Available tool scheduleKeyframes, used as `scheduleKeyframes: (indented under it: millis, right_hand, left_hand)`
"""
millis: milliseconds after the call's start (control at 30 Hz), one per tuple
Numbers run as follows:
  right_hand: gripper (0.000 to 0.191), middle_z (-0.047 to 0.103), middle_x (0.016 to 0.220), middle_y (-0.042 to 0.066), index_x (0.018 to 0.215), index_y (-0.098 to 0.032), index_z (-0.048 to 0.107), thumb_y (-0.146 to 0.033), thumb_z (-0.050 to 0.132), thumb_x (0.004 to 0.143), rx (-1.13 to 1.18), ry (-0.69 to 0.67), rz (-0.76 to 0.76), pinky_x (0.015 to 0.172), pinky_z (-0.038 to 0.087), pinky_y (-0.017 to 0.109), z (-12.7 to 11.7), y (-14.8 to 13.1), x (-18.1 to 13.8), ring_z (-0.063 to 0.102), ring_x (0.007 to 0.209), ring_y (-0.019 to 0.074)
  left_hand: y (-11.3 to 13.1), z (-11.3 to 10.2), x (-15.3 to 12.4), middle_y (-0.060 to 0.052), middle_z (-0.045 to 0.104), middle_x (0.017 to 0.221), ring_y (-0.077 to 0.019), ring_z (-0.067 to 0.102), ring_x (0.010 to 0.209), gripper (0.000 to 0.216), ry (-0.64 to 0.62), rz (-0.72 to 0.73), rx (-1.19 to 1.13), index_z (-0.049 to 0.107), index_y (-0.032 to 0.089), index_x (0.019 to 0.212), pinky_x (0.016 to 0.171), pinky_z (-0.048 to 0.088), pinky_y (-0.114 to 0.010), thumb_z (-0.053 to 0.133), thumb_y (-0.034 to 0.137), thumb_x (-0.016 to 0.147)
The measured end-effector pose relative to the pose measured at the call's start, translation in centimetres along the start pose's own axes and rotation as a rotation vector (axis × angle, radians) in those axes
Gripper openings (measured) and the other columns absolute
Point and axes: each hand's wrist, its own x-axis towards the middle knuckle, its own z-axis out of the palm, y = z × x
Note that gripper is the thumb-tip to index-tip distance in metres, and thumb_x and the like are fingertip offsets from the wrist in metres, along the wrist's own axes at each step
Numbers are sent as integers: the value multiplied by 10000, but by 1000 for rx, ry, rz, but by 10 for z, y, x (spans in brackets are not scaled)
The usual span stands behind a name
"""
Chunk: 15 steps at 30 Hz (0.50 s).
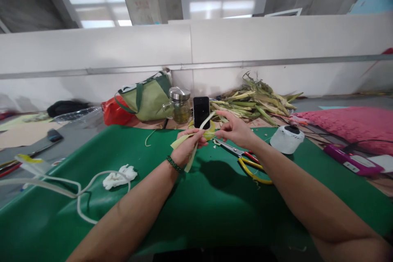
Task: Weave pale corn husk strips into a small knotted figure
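Observation:
Pale yellow-green leaf strips [190, 159], which look like corn husk, cross one another between my hands above the green mat. My left hand [186, 145] is closed, pinching the strips where they cross; loose ends stick out to the left and hang below it. To the right, my right hand [235, 129] has its thumb and forefinger on the strips' other ends, one strip arching up to the fingertips. Just under my right forearm lie scissors [245, 161] with yellow and red handles. A phone [201, 111] stands upright behind the strips, beside a roll of yellowish tape [210, 131].
A heap of husks [258, 98] lies against the wall. A lidded glass mug [180, 106] stands by a green bag [150, 98]. On the green mat [147, 217] are crumpled tissue [119, 177], a white cable [92, 186] and a white container [287, 139]. A purple power strip [353, 159] lies right.

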Motion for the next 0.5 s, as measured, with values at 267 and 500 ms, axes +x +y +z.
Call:
scheduleKeyframes:
  millis: [267, 500]
  right_hand:
    - [444, 639, 654, -19, 1128, -164, 547, -214, 644, 697, -50, 44, -56, 546, 457, 271, 2, 11, 6, 582, 530, 136]
    - [266, 596, 637, -28, 912, -181, 575, -291, 650, 682, -36, 21, -70, 526, 440, 240, 6, 5, 3, 549, 558, 126]
  left_hand:
    - [4, -4, 1, -8, 660, 562, -128, 652, 555, 220, -142, -93, -83, 630, 150, 833, 549, 489, -203, 725, 315, 722]
    - [5, -7, -1, -4, 655, 626, -139, 648, 601, 353, -252, -43, 34, 647, 154, 1051, 575, 489, -226, 659, 378, 779]
